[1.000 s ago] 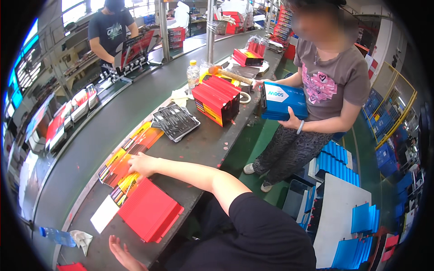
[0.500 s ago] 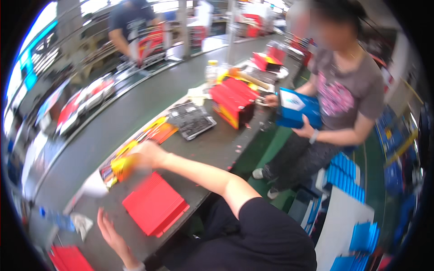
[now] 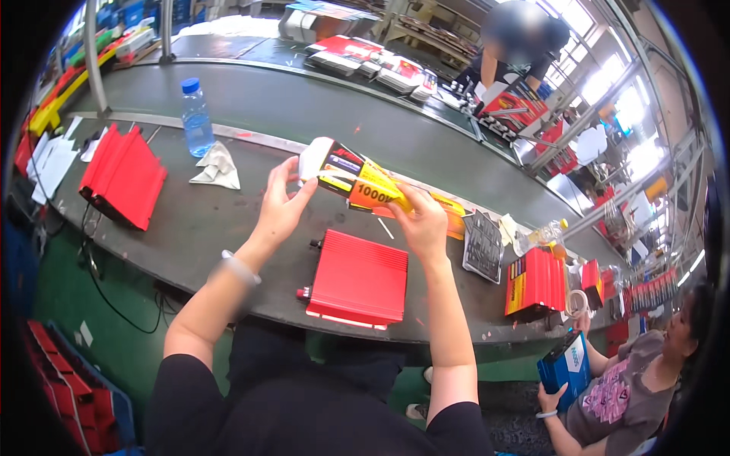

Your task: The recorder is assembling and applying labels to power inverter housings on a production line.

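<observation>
A printed black, yellow and orange sticker label (image 3: 353,173) with a white left end is held up over the workbench (image 3: 251,220). The thumb and fingers of my left hand (image 3: 280,204) close on its white end. My right hand (image 3: 422,222) pinches its yellow right part. Below the two hands, a red ribbed metal box (image 3: 359,277) with knobs on its left side lies flat near the bench's front edge. Neither hand touches the box. More labels (image 3: 454,225) lie partly hidden behind my right hand.
Left on the bench are another red box (image 3: 125,176), a water bottle (image 3: 196,118) and a crumpled cloth (image 3: 217,167). To the right stand a grey tray of small parts (image 3: 483,245) and a labelled red box (image 3: 536,283). A co-worker (image 3: 620,380) holds a blue box (image 3: 564,368).
My right hand has come back from the pile of labels with one in it. My left hand has risen from the bench to the label's other end. The view has swung left.
</observation>
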Motion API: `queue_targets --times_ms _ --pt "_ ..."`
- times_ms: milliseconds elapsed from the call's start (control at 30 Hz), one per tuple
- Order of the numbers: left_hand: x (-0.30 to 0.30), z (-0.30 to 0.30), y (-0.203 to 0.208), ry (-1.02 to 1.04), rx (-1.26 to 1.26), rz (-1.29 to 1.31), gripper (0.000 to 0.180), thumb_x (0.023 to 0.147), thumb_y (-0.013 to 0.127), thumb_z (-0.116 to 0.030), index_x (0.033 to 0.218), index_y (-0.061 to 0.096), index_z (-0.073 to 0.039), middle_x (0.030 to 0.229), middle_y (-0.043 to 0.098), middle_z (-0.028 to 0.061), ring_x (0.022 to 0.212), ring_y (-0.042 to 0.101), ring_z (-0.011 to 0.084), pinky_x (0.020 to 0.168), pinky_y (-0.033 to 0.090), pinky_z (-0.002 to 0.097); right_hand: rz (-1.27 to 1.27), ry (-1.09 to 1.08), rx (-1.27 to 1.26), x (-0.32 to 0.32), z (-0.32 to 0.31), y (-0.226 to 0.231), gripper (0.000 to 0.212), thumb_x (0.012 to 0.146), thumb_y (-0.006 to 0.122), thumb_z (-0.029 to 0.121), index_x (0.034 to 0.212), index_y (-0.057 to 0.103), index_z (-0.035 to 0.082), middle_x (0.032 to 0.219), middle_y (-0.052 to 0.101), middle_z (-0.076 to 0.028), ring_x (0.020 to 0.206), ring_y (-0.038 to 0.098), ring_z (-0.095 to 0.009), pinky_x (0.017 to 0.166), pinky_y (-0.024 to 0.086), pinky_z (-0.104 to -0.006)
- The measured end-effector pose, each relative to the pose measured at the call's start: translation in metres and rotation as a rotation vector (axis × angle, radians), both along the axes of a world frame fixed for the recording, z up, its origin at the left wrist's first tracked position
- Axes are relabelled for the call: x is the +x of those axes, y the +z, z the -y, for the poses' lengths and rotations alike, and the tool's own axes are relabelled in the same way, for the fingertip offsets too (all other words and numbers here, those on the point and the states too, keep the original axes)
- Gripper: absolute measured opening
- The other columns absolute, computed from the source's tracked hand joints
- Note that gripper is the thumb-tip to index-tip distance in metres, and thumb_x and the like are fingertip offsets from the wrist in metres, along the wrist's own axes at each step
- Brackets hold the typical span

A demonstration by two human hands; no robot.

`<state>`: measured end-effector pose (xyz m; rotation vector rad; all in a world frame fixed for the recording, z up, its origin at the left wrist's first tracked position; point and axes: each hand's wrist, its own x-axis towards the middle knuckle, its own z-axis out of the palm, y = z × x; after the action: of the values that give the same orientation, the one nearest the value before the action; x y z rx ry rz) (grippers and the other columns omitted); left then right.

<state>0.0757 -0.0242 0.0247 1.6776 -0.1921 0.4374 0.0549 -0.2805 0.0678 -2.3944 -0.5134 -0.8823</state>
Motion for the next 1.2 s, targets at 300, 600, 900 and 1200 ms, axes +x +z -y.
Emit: queue_targets --times_ms 300,600,900,1200 --pt "0.005 -0.006 0.016 -0.441 -0.559 -0.445 0.044 0.093 0.062 -0.026 0.125 0.053 0.003 0.11 0.063 0.0107 0.102 0.061 0.0173 0.089 0.047 0.0312 0.081 0.0 -0.069 0.003 0.006 0.001 0.037 0.077 0.075 0.025 0.11 0.067 0.009 0.101 0.068 -0.012 0.087 0.065 -0.029 0.075 0.05 -0.0371" --pt "0.036 -0.047 -0.024 -0.418 -0.68 -0.497 0.032 0.09 0.063 -0.01 0.12 0.053 -0.003 0.094 0.064 0.0039 0.085 0.063 0.0137 0.07 0.048 0.0245 0.111 -0.065 -0.081 0.021 -0.007 -0.009 0.052 0.072 0.075 0.023 0.12 0.061 0.011 0.125 0.056 -0.016 0.119 0.051 -0.035 0.1 0.039 -0.0454" --pt "0.029 0.002 0.0 -0.521 -0.665 -0.364 0.023 0.093 0.06 -0.008 0.115 0.055 -0.004 0.104 0.062 0.0052 0.092 0.062 0.0117 0.08 0.051 0.0222 0.287 0.092 0.266 -0.013 -0.07 0.018 0.027 0.072 0.069 0.012 0.097 0.061 0.004 0.09 0.06 -0.012 0.091 0.059 -0.032 0.079 0.044 -0.0407" --pt "0.008 0.02 0.022 -0.529 -0.591 -0.212 0.021 0.093 0.061 -0.007 0.113 0.057 -0.003 0.109 0.061 0.0046 0.097 0.061 0.0111 0.085 0.049 0.0241 0.176 0.154 0.435 -0.025 -0.073 0.026 0.018 0.073 0.069 0.008 0.089 0.06 0.004 0.086 0.06 -0.012 0.083 0.061 -0.032 0.069 0.047 -0.0404"
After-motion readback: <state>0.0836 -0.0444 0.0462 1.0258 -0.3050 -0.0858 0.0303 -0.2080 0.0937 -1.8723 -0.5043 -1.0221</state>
